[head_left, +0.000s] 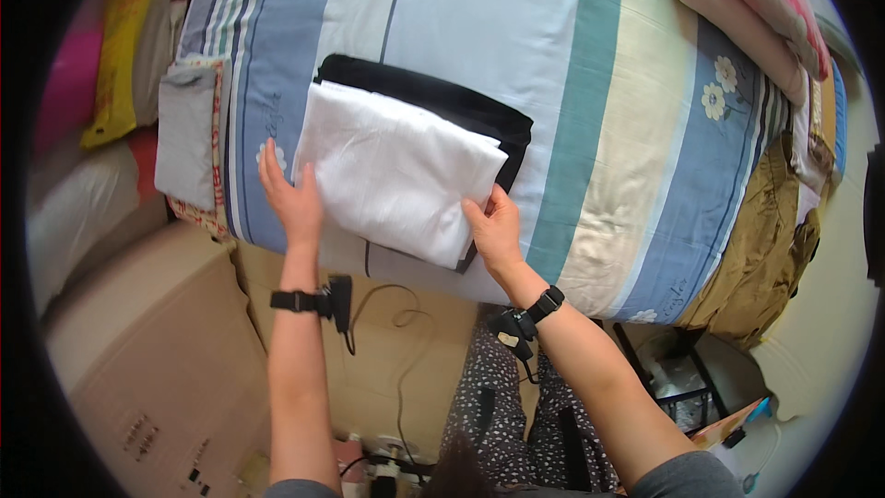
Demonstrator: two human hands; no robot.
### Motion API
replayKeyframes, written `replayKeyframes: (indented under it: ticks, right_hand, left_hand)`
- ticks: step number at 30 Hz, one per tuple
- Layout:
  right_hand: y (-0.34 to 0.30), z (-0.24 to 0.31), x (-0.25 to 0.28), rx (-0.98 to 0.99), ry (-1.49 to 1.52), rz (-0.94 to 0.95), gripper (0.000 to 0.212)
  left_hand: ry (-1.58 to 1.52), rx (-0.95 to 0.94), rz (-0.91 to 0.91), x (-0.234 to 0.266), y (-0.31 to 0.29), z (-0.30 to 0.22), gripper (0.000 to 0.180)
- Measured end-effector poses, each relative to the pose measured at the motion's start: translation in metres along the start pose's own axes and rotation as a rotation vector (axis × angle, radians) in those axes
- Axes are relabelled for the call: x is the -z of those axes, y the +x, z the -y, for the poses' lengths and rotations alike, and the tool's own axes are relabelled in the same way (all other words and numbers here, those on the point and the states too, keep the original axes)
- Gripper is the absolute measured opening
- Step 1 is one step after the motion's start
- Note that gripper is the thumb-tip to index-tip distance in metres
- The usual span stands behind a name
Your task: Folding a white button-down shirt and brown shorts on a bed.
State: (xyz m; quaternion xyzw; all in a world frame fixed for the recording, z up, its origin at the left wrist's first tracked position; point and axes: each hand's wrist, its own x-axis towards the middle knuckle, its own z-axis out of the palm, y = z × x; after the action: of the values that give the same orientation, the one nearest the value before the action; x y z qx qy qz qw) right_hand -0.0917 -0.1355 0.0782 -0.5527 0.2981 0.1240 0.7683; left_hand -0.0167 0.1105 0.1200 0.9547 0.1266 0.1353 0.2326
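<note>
The cloth point(396, 171) is plain white, the fabric point(431, 98) black, the bedding point(597, 83) striped blue, teal and cream

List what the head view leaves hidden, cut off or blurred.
In the head view:
Black cloth: largely covered by the white cloth.
Right hand: some fingers hidden by the hand itself.
Rolled blanket: cut off by the upper edge.
Magenta thing, far left: too blurred near the rim to identify.
</note>
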Motion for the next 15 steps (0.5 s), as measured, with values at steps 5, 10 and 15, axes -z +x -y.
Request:
replayKeyframes:
  ticks: [5,10,15]
  right_hand:
    - [0.009,-0.008,0.013,0.018,-0.097,-0.014,0.012]
    - [0.014,-0.023,0.008,-0.042,-0.070,-0.022,0.013]
    - [0.012,-0.021,0.019,-0.036,-0.125,-0.084,0.025]
  left_hand:
    - [0.312,-0.583,0.457,-0.042,-0.035,-0.072,0.050]
    - [0.383,-0.522,0.498,-0.089,-0.035,-0.048,0.053]
    - [0.286,-0.719,0.472,-0.084,-0.028,-0.031,0.053]
